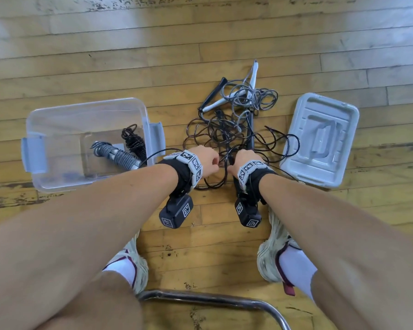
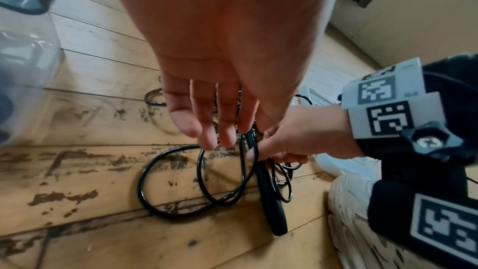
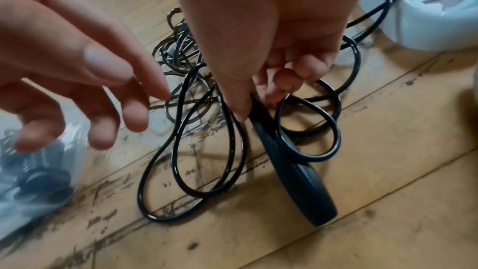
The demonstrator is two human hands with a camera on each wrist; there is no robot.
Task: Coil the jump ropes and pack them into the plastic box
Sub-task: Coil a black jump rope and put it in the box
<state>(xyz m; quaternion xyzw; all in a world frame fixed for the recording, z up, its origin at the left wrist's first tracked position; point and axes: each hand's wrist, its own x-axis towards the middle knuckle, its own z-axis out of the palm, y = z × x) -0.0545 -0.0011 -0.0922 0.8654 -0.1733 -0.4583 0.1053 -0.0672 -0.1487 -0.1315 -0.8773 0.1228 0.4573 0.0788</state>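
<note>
A clear plastic box point(image 1: 57, 115) stands on the wooden floor at the left and holds a coiled grey rope point(image 1: 119, 156) and a coiled black rope point(image 1: 134, 139). A tangle of black jump ropes point(image 1: 215, 129) lies in the middle, with a grey rope with white handles point(image 1: 246, 94) beyond it. My right hand point(image 1: 242, 158) grips a black handle point(image 3: 292, 163) together with a few black rope loops point(image 3: 336, 136) that hang down to the floor. My left hand point(image 2: 220, 109) hovers beside those loops with its fingers straight and relaxed, holding nothing.
The box's grey lid point(image 1: 320, 139) lies upside down on the floor at the right, with black rope trailing against it. My two shoes point(image 1: 272, 253) stand near the hands. A metal chair frame point(image 1: 212, 298) crosses the bottom of the head view.
</note>
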